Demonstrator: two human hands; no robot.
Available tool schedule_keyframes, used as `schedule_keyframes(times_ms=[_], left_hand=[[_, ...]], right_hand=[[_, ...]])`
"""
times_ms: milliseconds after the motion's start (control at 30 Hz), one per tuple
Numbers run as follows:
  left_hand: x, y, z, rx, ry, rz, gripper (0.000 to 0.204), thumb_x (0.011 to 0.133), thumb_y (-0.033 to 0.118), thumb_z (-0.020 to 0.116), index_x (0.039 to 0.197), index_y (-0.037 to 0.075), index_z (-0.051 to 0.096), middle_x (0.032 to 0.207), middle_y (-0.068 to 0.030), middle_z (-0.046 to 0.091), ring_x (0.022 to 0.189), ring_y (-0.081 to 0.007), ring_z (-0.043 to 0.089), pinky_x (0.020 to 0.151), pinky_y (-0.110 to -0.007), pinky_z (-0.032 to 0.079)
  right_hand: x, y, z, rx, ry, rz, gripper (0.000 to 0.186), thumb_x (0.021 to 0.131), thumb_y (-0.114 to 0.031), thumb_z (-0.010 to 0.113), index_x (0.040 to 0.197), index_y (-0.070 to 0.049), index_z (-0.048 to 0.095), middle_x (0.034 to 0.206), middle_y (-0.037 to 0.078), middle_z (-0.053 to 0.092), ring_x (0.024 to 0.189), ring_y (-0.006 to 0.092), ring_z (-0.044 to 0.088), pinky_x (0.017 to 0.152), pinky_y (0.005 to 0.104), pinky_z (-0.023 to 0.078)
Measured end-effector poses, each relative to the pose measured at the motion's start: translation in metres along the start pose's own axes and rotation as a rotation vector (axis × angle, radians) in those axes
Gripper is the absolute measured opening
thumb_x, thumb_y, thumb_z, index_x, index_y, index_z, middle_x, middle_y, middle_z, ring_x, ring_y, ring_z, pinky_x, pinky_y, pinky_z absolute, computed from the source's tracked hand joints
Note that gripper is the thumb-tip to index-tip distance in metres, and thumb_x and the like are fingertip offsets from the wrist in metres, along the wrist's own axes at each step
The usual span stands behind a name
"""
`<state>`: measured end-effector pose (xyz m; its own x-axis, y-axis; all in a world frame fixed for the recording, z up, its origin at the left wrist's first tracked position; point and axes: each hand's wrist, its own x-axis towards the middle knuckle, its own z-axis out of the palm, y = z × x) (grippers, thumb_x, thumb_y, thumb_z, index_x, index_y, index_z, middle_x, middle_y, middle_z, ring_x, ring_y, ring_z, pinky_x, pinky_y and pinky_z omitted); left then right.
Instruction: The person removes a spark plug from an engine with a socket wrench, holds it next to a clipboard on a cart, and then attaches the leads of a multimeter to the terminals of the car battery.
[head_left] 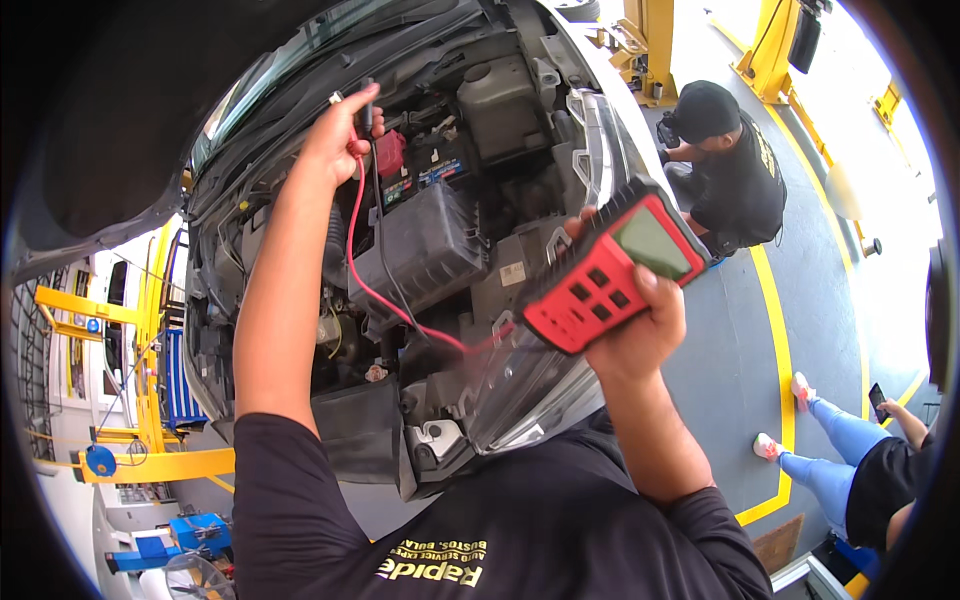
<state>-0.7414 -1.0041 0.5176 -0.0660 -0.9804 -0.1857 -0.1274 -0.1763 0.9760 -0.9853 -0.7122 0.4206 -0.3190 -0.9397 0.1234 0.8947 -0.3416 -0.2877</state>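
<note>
right hand (640,335): gripping a red handheld tester (615,268), screen tilted up, over the car's headlight (530,385)
left hand (340,140): up in the engine bay (450,200), pinching a black probe (367,108) right by the battery (425,168)
leads: red wire (375,290) and black one run back to the tester
around: one person crouching near the bumper, another sitting with a phone

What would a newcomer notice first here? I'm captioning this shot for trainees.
The red handheld tester with a grey screen, gripped in the right hand at centre right, stands out first. Its red and black leads run up to the left hand, raised over the black car battery in the open engine bay.
</note>
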Motion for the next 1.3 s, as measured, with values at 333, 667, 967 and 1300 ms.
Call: schedule_keyframes(times_ms=[333, 667, 967, 1300], left_hand=[[0.14, -0.029, 0.035, 1.737, -0.248, 0.214, 0.035, 0.077, 0.033, 0.082, 0.098, 0.006, 0.077, 0.09, -0.0188, 0.074, 0.085, -0.0318, 0.072, 0.077, -0.042, 0.054], [0.2, -0.045, 0.047, 1.818, -0.347, 0.234, 0.026, 0.08, 0.027, 0.08, 0.093, 0.004, 0.077, 0.084, -0.0146, 0.075, 0.08, -0.0281, 0.072, 0.074, -0.042, 0.055], [0.222, -0.037, 0.073, 1.869, -0.489, 0.077, 0.021, 0.082, 0.022, 0.077, 0.09, 0.002, 0.077, 0.079, -0.0098, 0.076, 0.073, -0.0227, 0.071, 0.07, -0.041, 0.055], [0.207, -0.045, 0.074, 1.892, -0.38, 0.139, 0.045, 0.082, 0.044, 0.076, 0.1, 0.003, 0.077, 0.096, -0.0128, 0.076, 0.091, -0.0291, 0.071, 0.084, -0.041, 0.055]], right_hand=[[0.149, 0.03, 0.012, 0.038, 0.295, -0.097, 0.017, 0.091, -0.014, 0.062, 0.102, -0.001, 0.061, 0.096, 0.009, 0.068, 0.09, 0.0208, 0.069, 0.084, 0.0366, 0.055], [0.203, 0.024, 0.022, -0.127, 0.314, -0.108, 0.016, 0.088, -0.012, 0.067, 0.096, 0.0, 0.061, 0.094, 0.01, 0.068, 0.087, 0.0202, 0.068, 0.084, 0.0343, 0.055], [0.207, 0.027, 0.013, -0.224, 0.266, -0.027, 0.019, 0.093, -0.015, 0.061, 0.104, 0.0, 0.06, 0.1, 0.01, 0.068, 0.096, 0.0222, 0.067, 0.094, 0.0395, 0.052], [0.222, 0.042, 0.019, -0.241, 0.289, 0.044, 0.014, 0.087, -0.012, 0.068, 0.096, -0.002, 0.063, 0.092, 0.007, 0.068, 0.085, 0.0186, 0.067, 0.083, 0.0339, 0.053]])
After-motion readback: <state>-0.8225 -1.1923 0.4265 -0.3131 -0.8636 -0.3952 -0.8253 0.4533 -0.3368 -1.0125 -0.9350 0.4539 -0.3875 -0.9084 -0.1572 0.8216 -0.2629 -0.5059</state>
